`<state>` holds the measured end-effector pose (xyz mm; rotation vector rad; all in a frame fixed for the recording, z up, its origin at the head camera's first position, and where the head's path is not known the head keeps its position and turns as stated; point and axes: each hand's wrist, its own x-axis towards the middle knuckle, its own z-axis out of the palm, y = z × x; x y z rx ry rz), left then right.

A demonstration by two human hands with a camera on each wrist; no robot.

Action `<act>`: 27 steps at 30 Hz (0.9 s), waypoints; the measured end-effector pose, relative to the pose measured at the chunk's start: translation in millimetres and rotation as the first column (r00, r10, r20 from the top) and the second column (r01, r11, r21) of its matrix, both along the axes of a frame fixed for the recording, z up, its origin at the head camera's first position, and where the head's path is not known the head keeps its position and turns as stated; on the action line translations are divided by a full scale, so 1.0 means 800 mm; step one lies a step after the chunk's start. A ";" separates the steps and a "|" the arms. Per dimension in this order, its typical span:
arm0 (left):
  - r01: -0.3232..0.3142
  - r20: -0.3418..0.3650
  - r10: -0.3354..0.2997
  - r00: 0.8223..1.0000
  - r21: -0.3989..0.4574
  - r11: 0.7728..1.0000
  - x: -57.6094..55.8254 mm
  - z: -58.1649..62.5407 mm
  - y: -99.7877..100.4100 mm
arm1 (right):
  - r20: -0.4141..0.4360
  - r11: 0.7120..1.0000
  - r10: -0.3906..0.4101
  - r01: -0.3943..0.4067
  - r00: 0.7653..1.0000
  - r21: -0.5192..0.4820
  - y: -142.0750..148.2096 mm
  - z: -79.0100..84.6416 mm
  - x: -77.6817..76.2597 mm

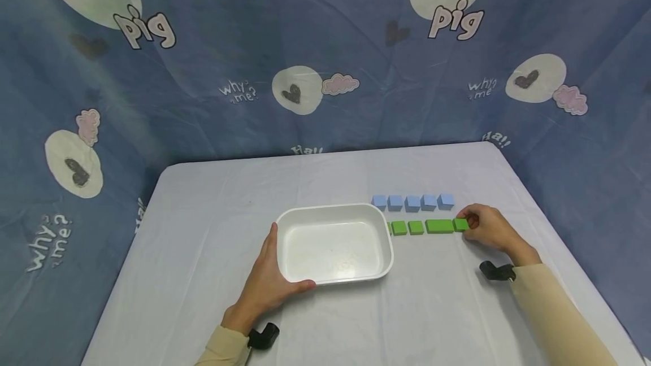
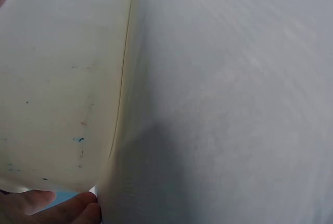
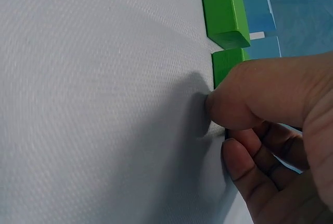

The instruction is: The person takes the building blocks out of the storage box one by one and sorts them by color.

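A shallow white tray (image 1: pixel 333 244) with rounded corners sits near the middle of the table. My left hand (image 1: pixel 267 278) grips its near left corner, thumb along the front side and fingers against the left end. In the left wrist view the tray's outer wall (image 2: pixel 62 99) carries small dark and blue specks, and fingertips (image 2: pixel 67 211) show at its end. At the right end of a row of green blocks, my right hand (image 1: pixel 490 227) pinches a small green block (image 1: pixel 460 225) between thumb and fingers. Right beside it lies a longer green block (image 1: pixel 439 226).
Two more green blocks (image 1: pixel 416 227) continue the row leftward; another is partly hidden behind the tray's right rim. Behind them runs a row of several light blue cubes (image 1: pixel 412 204). A white cloth covers the table (image 1: pixel 432 309), and a blue patterned curtain (image 1: pixel 346 21) hangs behind it.
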<state>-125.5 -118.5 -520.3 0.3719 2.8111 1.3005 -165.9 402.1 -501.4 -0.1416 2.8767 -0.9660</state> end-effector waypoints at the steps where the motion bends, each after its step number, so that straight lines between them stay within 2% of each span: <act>1: 0.001 -0.003 -0.001 1.000 -0.006 1.000 0.000 0.000 -0.001 | 0.000 1.000 0.001 -0.001 1.000 0.001 0.000 0.000 0.000; 12: 0.022 -0.008 -0.022 1.000 -0.033 0.999 -0.008 0.007 -0.013 | 0.002 1.000 0.013 -0.013 1.000 0.009 -0.007 0.000 -0.006; 22: 0.032 -0.002 -0.032 0.999 -0.012 0.999 -0.005 0.008 -0.001 | 0.037 0.999 0.041 -0.042 0.998 0.020 0.002 0.013 0.001; 25: 0.041 -0.004 -0.041 0.999 -0.029 0.999 -0.005 0.007 0.000 | 0.019 0.999 0.020 -0.021 1.000 0.044 0.006 0.019 0.005; 27: 0.050 -0.006 -0.050 0.999 -0.040 0.998 -0.006 0.008 -0.002 | -0.027 0.998 0.004 -0.002 1.000 0.068 0.006 0.023 0.005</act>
